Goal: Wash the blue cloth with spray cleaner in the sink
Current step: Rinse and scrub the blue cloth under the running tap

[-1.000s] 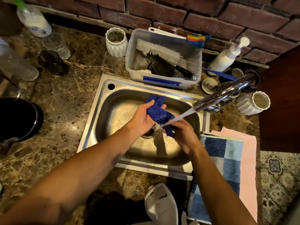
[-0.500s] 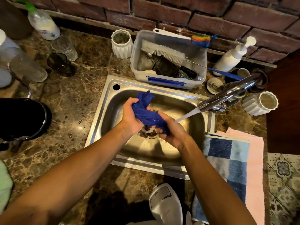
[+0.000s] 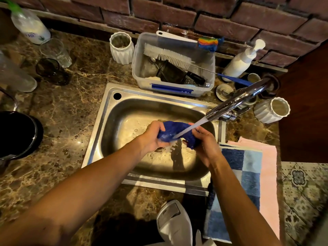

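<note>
Both hands (image 3: 154, 137) now stretch the blue cloth (image 3: 174, 133) (gripped) under the stream.

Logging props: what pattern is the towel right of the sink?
Blue patchwork checks on the towel, clearest in the head view.

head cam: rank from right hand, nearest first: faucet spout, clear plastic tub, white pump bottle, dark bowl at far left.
From the right hand:
1. faucet spout, just above-right
2. clear plastic tub, behind the sink
3. white pump bottle, back right, close to the tub's rank
4. dark bowl, far left

faucet (image 3: 236, 101) overhanging sink (image 3: 110, 121) right, open basin left
</note>
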